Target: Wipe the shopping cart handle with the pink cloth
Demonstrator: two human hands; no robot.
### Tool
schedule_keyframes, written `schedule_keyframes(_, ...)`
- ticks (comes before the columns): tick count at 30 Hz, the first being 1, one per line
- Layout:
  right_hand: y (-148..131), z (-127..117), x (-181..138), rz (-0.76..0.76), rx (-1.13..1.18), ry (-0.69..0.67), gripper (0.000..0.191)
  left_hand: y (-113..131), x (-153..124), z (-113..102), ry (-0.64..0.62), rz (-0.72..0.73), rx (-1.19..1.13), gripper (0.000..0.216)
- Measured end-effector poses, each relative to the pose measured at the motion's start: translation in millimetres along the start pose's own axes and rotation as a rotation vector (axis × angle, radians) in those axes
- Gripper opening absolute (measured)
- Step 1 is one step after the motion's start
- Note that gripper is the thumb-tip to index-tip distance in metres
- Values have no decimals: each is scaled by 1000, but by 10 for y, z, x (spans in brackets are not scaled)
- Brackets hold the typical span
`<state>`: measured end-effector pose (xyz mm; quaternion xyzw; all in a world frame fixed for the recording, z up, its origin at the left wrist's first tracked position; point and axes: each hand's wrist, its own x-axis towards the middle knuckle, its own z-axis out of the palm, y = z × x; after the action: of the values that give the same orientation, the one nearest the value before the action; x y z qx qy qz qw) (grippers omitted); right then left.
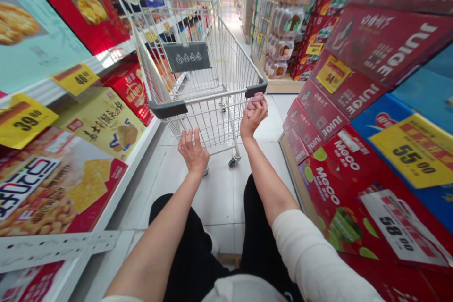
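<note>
A metal shopping cart (212, 56) stands in the aisle ahead of me, its basket bare. My right hand (253, 112) is closed round the cart's handle bar (212, 98), near its right end cap. My left hand (193, 151) hangs below the handle, fingers spread, touching nothing I can see. My legs in black trousers show at the bottom.
Shelves of red and yellow biscuit boxes (102, 122) with yellow price tags line the left. Stacked red juice cartons (339, 151) and a blue box fill the right. Packs of bottles (283, 47) stand further along. The white tiled aisle (233, 19) runs ahead, with people far off.
</note>
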<state>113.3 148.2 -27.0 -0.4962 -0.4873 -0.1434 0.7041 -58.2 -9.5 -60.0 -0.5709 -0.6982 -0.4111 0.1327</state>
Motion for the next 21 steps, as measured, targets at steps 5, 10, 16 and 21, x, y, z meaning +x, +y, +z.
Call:
schedule_keyframes(5, -488, 81, -433, -237, 92, -261, 31, 48, 6, 18, -26, -42, -4, 69)
schedule_keyframes(10, -578, -28, -619, -759, 268, -620, 28, -66, 10, -8, 11, -11, 15, 68)
schedule_keyframes(16, 99, -62, -79, -73, 52, -195, 32, -2, 8, 10, -8, -13, 28, 69)
schedule_keyframes(21, -147, 94, -142, 242, -20, 6, 34, 143, 8, 68, 4, -83, 55, 70)
